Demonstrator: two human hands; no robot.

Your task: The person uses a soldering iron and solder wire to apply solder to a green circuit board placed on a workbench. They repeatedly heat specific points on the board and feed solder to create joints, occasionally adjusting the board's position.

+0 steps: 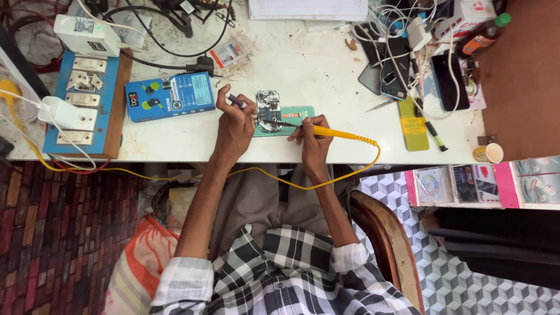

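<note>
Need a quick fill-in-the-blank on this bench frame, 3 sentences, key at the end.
1. The right hand holds a soldering iron whose handle and cord are ____.
2. The iron's tip touches the opened phone, which lies on a ____ mat.
3. The left hand pinches a thin ____-coloured tool beside the phone.

Missing words: yellow; green; purple

Open white worktop (pixel 326 76) behind the work, clutter on both flanks.

Bare surface lies beyond the opened phone (pixel 269 111); a blue rectangular box (pixel 170 96) blocks the left, tangled white cables and dark phones (pixel 402 64) crowd the right, and a yellow cord (pixel 356 169) loops along the near edge.
</note>
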